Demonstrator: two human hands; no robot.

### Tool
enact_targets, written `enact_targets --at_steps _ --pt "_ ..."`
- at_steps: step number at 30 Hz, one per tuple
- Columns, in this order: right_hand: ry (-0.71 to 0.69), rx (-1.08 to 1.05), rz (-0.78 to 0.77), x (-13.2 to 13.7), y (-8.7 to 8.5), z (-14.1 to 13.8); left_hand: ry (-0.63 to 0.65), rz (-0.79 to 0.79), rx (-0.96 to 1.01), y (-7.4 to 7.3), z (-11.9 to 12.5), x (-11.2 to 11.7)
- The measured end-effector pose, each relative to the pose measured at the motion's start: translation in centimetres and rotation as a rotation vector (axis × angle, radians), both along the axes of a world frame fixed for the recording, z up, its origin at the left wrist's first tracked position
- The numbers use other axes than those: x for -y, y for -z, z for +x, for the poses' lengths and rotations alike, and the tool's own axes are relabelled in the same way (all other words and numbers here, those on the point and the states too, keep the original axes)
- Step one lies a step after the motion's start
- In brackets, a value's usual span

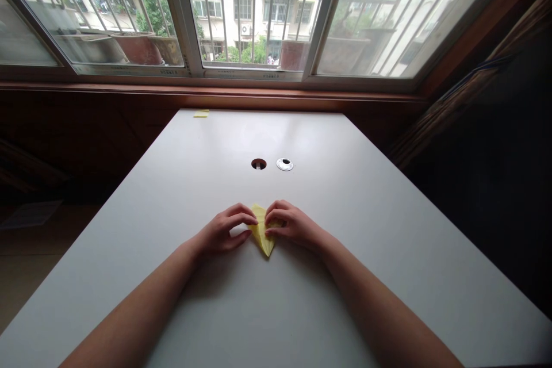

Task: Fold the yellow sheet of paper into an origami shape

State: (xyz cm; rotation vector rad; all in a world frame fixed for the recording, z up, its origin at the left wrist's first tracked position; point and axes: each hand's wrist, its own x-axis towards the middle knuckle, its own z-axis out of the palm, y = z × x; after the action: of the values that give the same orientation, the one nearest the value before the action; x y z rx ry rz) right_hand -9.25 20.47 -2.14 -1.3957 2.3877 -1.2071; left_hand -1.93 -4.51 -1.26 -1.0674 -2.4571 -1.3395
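A folded piece of yellow paper (262, 236) lies on the white table (267, 310), its pointed end toward me. Creases run along its surface. At its left edge, my left hand (230, 227) curls with fingertips and thumb touching the paper. From the other side my right hand (293, 221) bends its fingers over the paper's right part, which they partly hide. Thumb and fingers of each hand come close together at the paper's edges.
Beyond the hands, the tabletop has a round cable hole (259, 164) and a silver grommet (284, 164) beside it. A small yellow strip (201, 114) lies at the far left edge. Barred windows (259, 11) stand behind the table; a dark curtain (478, 109) hangs at the right.
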Motion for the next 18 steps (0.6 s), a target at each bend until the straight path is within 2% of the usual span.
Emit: enact_targets --at_steps 12,18 --pt "-0.001 0.001 -0.015 0.1 0.0 0.0 -0.046 -0.305 -0.206 1.3 -1.1 0.7" --pt "-0.016 -0.009 -0.013 0.3 -0.2 0.3 -0.128 -0.357 -0.213 1.7 -1.1 0.9"
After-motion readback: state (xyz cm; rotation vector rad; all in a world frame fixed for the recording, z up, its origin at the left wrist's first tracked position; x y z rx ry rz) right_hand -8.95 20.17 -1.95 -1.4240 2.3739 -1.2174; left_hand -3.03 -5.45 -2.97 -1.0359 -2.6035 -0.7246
